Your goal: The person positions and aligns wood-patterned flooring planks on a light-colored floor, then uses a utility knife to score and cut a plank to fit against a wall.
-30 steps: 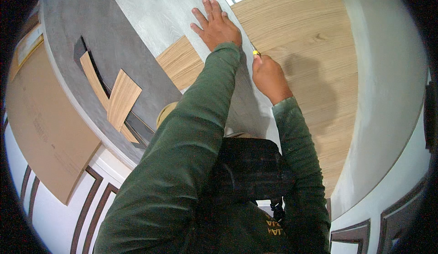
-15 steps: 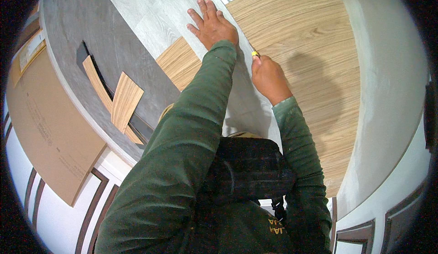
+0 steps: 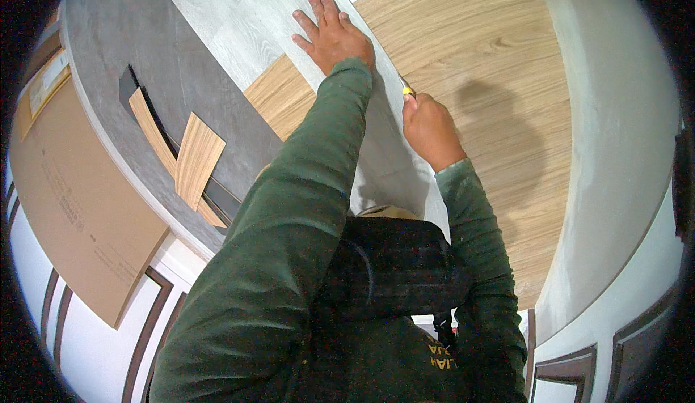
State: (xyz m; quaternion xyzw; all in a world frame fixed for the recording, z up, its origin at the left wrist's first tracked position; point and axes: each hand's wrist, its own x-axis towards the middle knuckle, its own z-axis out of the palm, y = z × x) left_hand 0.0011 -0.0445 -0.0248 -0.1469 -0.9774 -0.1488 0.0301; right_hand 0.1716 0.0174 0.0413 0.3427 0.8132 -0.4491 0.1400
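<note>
My left hand [image 3: 334, 45] lies flat with fingers spread on a grey wood-look plank [image 3: 387, 153], which runs from the far side toward my body. In my right hand [image 3: 432, 132] is a utility knife [image 3: 407, 91] with a yellow end, gripped in closed fingers. Its thin blade sits at the plank's right edge, where that edge meets the tan wood-grain surface [image 3: 507, 48]. Most of the knife's handle is hidden inside the fist. A shorter tan wood-grain piece [image 3: 281, 99] shows just left of the grey plank.
Several cut strips, including a tan offcut [image 3: 199, 153], lie on the dark grey floor [image 3: 188, 48] at left. Beyond them is a brown cardboard sheet [image 3: 87, 200]. A pale curved border [image 3: 615, 128] bounds the right side. A black pouch [image 3: 398, 265] hangs at my waist.
My right hand and the knife have slid a little toward me along the grey plank's edge. The left hand stays pressed flat on the plank.
</note>
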